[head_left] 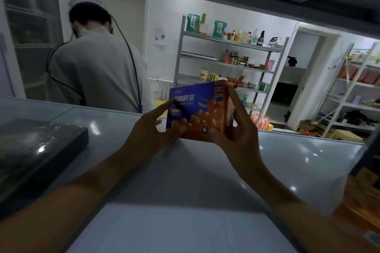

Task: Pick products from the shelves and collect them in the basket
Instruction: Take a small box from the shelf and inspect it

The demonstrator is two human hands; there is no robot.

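Box [197,113] sits between your two hands, its bottom edge on the grey shelf [185,170], far back. Your right hand [236,129] wraps its orange side; your left hand [148,129] only pinches the corner. You could drop it if you lift with that weak pinch. No basket shows here, so you might bump the black tray [41,150] while turning to find one.

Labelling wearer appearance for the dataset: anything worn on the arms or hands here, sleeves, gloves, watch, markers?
Nothing worn shows. Both forearms are bare up to the frame edge, no sleeves. Left hand and right hand have no gloves, rings, watch, bands, cables or markers visible.
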